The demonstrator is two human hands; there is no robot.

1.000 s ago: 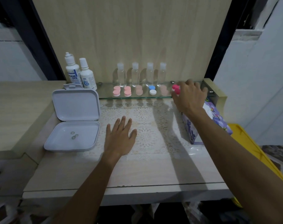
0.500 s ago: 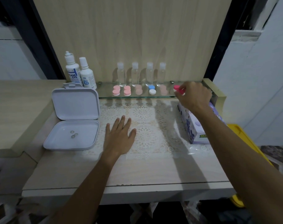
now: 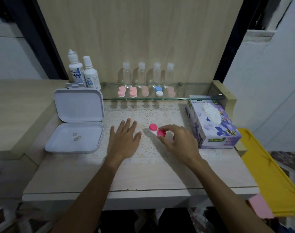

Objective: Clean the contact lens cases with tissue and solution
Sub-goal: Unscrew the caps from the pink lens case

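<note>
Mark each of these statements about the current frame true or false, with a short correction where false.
1. The right hand holds the bright pink lens case above the lace mat. True.
2. The left hand grips a solution bottle. False: it lies flat and open on the mat; both solution bottles stand at the back left.
3. The white box at the left is closed. False: its lid stands open.
4. Tissue sticks out of the tissue box at the right. True.
5. One case on the glass shelf has a blue cap. True.
</note>
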